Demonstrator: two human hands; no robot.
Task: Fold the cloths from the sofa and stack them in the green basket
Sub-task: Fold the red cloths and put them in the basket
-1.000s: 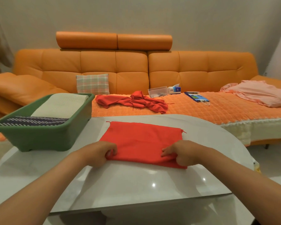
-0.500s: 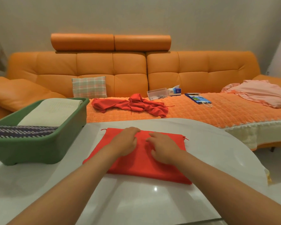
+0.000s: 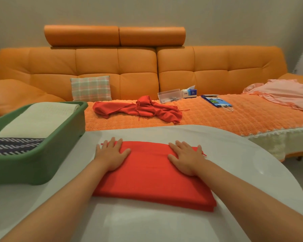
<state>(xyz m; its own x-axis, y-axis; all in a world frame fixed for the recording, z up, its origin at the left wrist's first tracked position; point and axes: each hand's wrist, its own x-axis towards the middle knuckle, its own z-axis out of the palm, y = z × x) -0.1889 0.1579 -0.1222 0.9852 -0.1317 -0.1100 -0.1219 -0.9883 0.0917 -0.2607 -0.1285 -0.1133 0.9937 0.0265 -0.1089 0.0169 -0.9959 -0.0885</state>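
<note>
At 9 o'clock the basket (image 3: 33, 165) is cut off by the frame edge, and your palms hide the far corners of the cloth (image 3: 150, 173). It lies folded mid-table (image 3: 243, 163), long axis roughly 9 to 3. Your left hand (image 3: 112, 156) and right hand (image 3: 186, 157) press it flat, fingers straight, gripping nothing. Table surface spreads toward 3 and 6. At 12, a crumpled cloth (image 3: 142, 109) lies on the sofa (image 3: 138, 67).

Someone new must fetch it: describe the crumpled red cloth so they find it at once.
Start at the orange sofa. On its seat, in front of the plaid cushion and clear box, lies the red cloth. It is crumpled; the other red cloth lies folded on the table.
</note>
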